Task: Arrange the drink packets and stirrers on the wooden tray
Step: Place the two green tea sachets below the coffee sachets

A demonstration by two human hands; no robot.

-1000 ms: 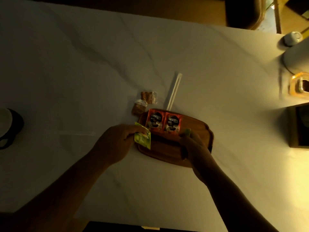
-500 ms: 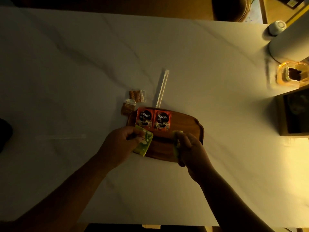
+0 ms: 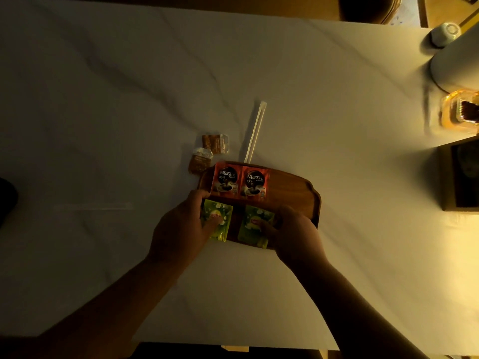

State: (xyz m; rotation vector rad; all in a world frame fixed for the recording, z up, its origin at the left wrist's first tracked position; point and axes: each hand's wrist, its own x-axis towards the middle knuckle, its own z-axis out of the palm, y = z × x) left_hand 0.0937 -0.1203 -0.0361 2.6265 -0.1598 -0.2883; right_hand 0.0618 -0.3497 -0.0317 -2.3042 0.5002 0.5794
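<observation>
Two red packets (image 3: 238, 182) lie side by side along the far edge of the wooden tray (image 3: 293, 187), each printed with "NESCAFE" in white above a picture of a cup (the smaller print below is too fine to read). Nearer the person, two green packets sit on the tray's front half. The left hand (image 3: 181, 229) presses its fingers flat on the left green packet (image 3: 219, 218), whose lower corner overhangs the tray's front rim; the right hand (image 3: 295, 234) does the same on the right green packet (image 3: 255, 226). Neither grip is closed around anything. Both green packets carry a small red-and-yellow logo, not legible. On the white marbled worktop (image 3: 129, 99), a paper-wrapped stirrer (image 3: 255, 130) lies just beyond the tray, and another stirrer (image 3: 93, 207) lies faintly to the left. Two small brown sachets (image 3: 207, 154) rest near the tray's far left corner.
</observation>
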